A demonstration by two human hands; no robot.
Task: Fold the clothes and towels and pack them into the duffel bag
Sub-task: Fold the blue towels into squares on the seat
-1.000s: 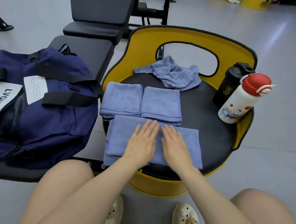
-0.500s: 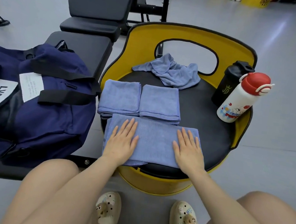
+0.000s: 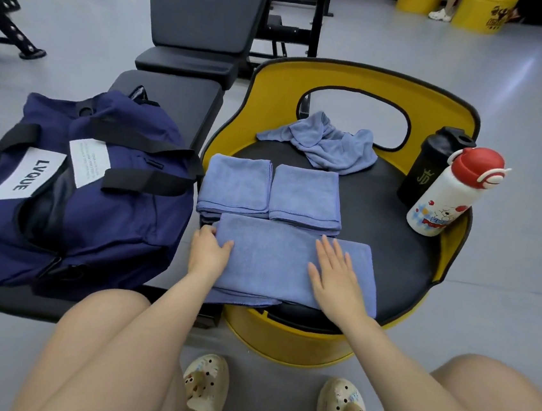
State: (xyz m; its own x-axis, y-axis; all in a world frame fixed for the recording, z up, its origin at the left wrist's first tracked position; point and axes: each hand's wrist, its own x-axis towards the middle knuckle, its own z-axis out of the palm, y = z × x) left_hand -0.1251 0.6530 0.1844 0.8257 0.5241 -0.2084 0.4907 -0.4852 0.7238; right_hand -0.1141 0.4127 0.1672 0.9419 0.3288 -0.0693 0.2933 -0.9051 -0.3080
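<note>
A long, half-folded blue microfibre towel [image 3: 277,259] is laid flat across the near edge of the round black seat pad [image 3: 388,251] of a yellow tub-shaped chair [image 3: 352,90]. Its left end is gripped by the left hand [image 3: 208,253]: the thumb is laid on top of the cloth and the fingers are curled round the edge. The right part of the towel is pressed down by the right hand [image 3: 336,275], which is spread flat, palm down, with straight fingers.

Just behind this towel, two square folded blue towels are set side by side, touching each other: the left folded towel [image 3: 235,185] and the right folded towel [image 3: 305,195]. Farther back on the seat, a crumpled blue cloth [image 3: 329,144] is left unfolded. At the right rim of the seat, a black shaker bottle [image 3: 429,165] is stood upright, and a white drinking bottle with a red cap [image 3: 448,194] is leaned just in front of it.

To the left of the chair, a navy blue duffel bag with black straps [image 3: 97,193] is rested on a black padded gym bench [image 3: 173,101]; a white label reading LVQUE is seen on it.
</note>
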